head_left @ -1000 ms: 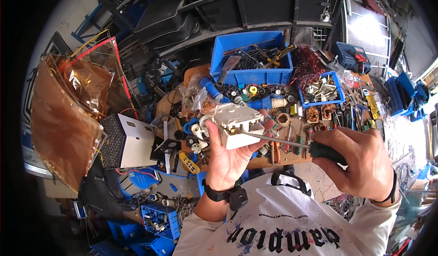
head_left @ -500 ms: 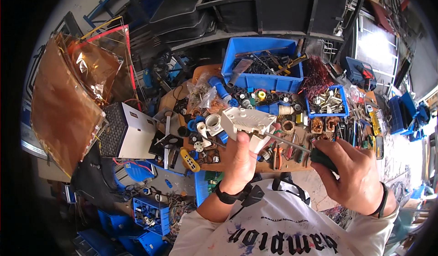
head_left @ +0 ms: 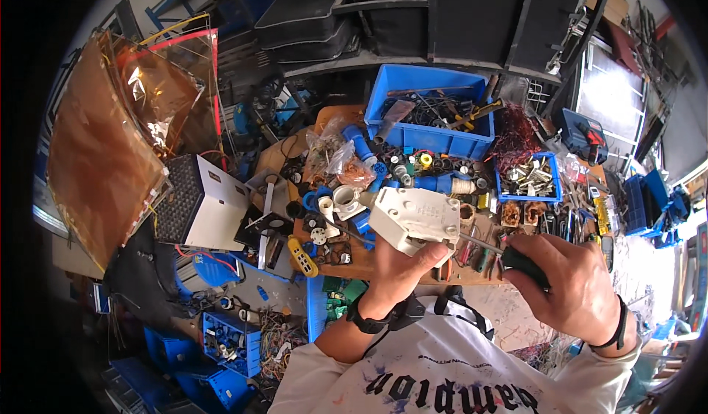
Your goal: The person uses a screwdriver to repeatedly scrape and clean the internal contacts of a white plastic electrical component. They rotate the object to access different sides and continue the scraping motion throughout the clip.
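A white plastic housing, boxy with screw holes, is gripped in my left hand, the thumb pressed along its near edge. My right hand is wrapped round the dark green handle of a screwdriver. The metal shaft points left toward the housing's right side. Where the tip ends, and whether it touches the housing, I cannot tell. Below them on the table lie pliers with orange handles, partly covered by the housing. White and blue round plastic fittings lie to the left of the housing.
A large blue crate of tools and cables stands at the back of the cluttered wooden table. Right of it are a small blue tray of metal parts and a tangle of red wire. A yellow device lies near the front left.
My left hand has turned the white housing, so its broad face with the screw holes now shows more. The screwdriver stays in my right hand, which has hardly moved.
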Motion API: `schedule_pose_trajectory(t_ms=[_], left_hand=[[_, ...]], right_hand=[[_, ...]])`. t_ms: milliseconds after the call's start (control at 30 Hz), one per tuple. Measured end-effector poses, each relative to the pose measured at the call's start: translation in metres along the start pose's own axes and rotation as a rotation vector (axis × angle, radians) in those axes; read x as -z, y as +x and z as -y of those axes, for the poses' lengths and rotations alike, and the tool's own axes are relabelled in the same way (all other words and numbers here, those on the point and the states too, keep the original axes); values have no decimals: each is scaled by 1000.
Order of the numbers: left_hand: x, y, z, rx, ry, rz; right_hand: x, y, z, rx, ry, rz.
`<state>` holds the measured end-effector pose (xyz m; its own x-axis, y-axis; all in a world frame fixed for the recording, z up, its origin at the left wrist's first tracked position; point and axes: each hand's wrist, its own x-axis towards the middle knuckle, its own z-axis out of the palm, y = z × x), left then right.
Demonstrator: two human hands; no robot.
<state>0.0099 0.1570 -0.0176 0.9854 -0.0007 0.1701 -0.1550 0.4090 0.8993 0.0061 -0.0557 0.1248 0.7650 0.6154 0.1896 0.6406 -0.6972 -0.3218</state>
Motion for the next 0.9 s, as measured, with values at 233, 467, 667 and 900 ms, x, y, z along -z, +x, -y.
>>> schedule_pose_trajectory(t_ms=[233,467,667,900], left_hand=[[6,-3,-6,29,-32,94],[13,-3,-1,69,-71,172],[12,-3,2,129,-152,220],[11,6,0,196,-169,264]], right_hand=[[12,2,-5,70,-122,57],[22,9,-10,121,-117,85],[30,15,-10,169,-169,133],[35,24,-18,194,-144,174]])
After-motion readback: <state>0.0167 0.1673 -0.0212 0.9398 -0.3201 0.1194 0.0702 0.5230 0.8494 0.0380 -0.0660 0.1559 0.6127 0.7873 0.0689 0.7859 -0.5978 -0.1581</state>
